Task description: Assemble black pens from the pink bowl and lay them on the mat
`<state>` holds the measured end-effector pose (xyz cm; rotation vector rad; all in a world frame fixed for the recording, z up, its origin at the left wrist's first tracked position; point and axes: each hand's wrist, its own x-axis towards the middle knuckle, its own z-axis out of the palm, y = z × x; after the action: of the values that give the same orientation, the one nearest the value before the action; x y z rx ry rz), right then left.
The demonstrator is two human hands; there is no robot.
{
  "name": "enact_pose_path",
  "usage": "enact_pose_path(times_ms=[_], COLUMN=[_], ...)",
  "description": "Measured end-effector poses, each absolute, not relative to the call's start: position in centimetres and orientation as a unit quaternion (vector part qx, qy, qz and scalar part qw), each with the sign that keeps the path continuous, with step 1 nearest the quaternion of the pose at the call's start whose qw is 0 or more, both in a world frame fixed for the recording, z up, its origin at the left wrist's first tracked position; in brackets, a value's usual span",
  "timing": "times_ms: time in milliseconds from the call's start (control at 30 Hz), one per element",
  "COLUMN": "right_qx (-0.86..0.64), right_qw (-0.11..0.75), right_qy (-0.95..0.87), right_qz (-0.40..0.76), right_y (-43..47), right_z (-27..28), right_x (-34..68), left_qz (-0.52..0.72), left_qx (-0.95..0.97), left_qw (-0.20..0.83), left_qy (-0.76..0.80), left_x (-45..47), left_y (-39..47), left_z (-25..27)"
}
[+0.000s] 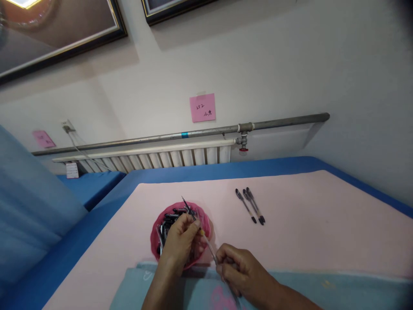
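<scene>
Over a pink scalloped basket, my left hand pinches a dark-inked pen refill, its tip pointing up and to the left. My right hand is closed around a clear pen barrel just right of the basket. Refill and barrel lie in one line, with a yellowish bit near where they meet; whether the refill's end is inside the barrel I cannot tell. Many black and clear pen parts fill the basket, partly hidden by my left hand.
Three capped black pens lie on the pink tabletop to the right. A light-blue cloth covers the near edge. Behind the table are a radiator and a pipe with a red-handled valve. A blue curtain hangs left.
</scene>
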<state>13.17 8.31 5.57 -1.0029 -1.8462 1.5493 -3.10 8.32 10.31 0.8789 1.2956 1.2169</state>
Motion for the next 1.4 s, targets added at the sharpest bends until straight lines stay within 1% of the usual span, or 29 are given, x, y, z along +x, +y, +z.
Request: enact_pose_path(times_ms=[133, 400, 500, 700, 833, 1000, 1100, 1267, 1400], right_qx=[-0.385, -0.364, -0.363, -0.357, -0.371, -0.370, -0.375, -0.375, -0.366], right_qw=[0.255, 0.284, 0.299, 0.282, 0.260, 0.240, 0.234, 0.227, 0.226], right_qy=[-0.699, -0.646, -0.635, -0.586, -0.510, -0.495, -0.482, -0.482, -0.496], right_qz=[0.546, 0.608, 0.612, 0.670, 0.731, 0.749, 0.756, 0.759, 0.755], right_y=[8.3, 8.5, 8.7, 8.5, 8.0, 7.9, 8.0, 8.1, 8.0], right_z=[5.7, 5.5, 5.3, 6.1, 7.1, 7.0, 6.6, 6.6, 6.5], right_x=[13.2, 13.2, 13.2, 13.3, 13.4, 13.2, 13.2, 13.4, 13.4], left_qz=[0.510, 0.413, 0.423, 0.536, 0.592, 0.611, 0.575, 0.443, 0.372], left_qx=[0.388, 0.458, 0.454, 0.373, 0.326, 0.296, 0.317, 0.412, 0.453], left_qw=[0.533, 0.577, 0.577, 0.464, 0.414, 0.356, 0.327, 0.304, 0.223], left_qy=[0.553, 0.537, 0.531, 0.599, 0.610, 0.642, 0.680, 0.736, 0.778], left_x=[-3.0, -2.6, -3.0, -6.2, -8.6, -10.2, -10.5, -10.7, -10.8], left_y=[8.4, 8.2, 8.0, 8.2, 8.4, 8.6, 8.7, 8.7, 8.5], left_z=[9.9, 9.9, 10.2, 10.6, 10.8, 10.6, 10.0, 8.9, 8.8])
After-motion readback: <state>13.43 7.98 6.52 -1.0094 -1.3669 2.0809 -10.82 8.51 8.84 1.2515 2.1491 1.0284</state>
